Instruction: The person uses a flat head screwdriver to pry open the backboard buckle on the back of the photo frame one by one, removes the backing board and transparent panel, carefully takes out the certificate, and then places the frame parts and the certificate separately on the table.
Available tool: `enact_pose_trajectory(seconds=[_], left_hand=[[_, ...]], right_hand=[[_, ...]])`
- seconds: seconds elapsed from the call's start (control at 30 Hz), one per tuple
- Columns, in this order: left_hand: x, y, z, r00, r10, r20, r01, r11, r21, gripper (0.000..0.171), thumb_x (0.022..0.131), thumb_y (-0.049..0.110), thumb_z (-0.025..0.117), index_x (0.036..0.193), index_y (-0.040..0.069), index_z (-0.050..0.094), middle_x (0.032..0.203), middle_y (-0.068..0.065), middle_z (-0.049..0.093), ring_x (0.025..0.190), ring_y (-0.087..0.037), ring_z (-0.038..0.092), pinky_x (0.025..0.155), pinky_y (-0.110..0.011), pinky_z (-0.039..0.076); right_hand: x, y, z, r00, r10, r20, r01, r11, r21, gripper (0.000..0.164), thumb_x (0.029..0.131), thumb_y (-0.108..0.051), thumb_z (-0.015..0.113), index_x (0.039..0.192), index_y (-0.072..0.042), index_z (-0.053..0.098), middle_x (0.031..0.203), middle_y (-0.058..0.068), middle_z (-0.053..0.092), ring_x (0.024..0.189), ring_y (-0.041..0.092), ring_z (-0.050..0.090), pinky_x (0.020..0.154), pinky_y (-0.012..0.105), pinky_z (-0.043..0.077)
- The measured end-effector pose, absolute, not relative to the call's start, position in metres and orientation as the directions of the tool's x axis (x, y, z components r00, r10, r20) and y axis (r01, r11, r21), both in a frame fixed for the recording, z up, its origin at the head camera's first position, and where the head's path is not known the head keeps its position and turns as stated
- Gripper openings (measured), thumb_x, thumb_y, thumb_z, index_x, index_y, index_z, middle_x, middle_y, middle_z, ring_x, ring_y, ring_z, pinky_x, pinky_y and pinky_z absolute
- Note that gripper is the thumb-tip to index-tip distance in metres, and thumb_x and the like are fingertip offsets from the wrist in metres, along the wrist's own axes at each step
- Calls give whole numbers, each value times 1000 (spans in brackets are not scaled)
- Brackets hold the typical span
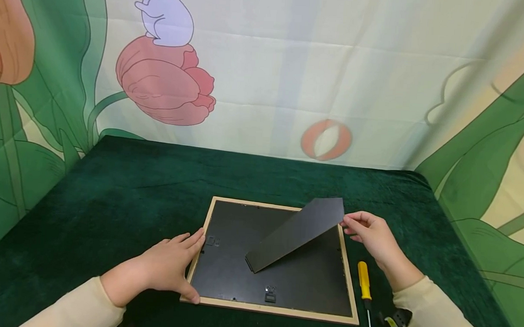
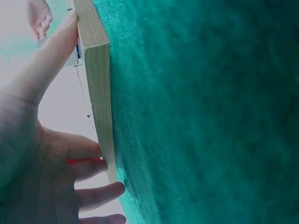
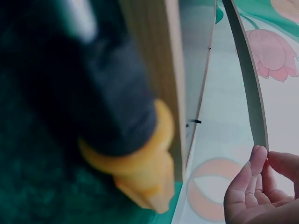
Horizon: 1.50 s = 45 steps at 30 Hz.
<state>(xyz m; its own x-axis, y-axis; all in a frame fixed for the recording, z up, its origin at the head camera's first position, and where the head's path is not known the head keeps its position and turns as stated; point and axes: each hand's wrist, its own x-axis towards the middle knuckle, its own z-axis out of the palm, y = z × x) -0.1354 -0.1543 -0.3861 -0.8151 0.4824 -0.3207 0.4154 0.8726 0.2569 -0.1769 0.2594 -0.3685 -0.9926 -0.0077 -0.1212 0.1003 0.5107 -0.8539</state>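
Note:
A picture frame with a light wooden border lies face down, its black backing board upward. From the backing an easel stand, a flat black flap, slants up to the right. My right hand pinches the flap's raised end between thumb and fingertips; the right wrist view shows the thin edge of the easel stand in that pinch. On the frame's left side rests my left hand, fingers extended along the border and thumb at the near corner. The left wrist view shows this hand against the wooden side.
Right of the frame lies a screwdriver with a yellow handle, its shaft toward me. Beside it, partly under the right sleeve, is a small black and yellow object of unclear kind. Dark green cloth covers the table; a printed curtain hangs behind.

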Motion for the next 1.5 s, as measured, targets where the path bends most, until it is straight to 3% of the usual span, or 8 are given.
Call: enact_pose_trajectory(seconds=[0.27, 0.53, 1.5], left_hand=[[-136, -153, -387, -816, 478, -325, 412, 875, 253, 125, 50, 72, 74, 145, 5, 30, 152, -9, 22, 132, -40, 29, 99, -61, 28], [-135, -153, -385, -815, 484, -320, 412, 871, 267, 125, 50, 72, 74, 145, 3, 30, 152, -12, 22, 131, -41, 30, 97, -62, 29], [-136, -155, -388, -819, 476, -319, 400, 874, 277, 126, 50, 72, 75, 146, 4, 29, 153, -10, 21, 132, -39, 29, 99, -60, 30]], right_hand=[[-178, 263, -377, -989, -53, -140, 83, 584, -807, 38, 98, -25, 49, 119, 6, 53, 113, 22, 61, 96, 28, 61, 81, 39, 51], [-176, 263, -381, -972, -131, -195, 70, 630, -773, 46, 98, -30, 48, 126, 7, 48, 116, 21, 60, 98, 29, 60, 80, 39, 50], [-177, 260, -384, -868, -310, -387, 71, 694, -717, 70, 97, -33, 50, 137, 18, 23, 82, 4, 65, 77, 19, 61, 74, 36, 50]])
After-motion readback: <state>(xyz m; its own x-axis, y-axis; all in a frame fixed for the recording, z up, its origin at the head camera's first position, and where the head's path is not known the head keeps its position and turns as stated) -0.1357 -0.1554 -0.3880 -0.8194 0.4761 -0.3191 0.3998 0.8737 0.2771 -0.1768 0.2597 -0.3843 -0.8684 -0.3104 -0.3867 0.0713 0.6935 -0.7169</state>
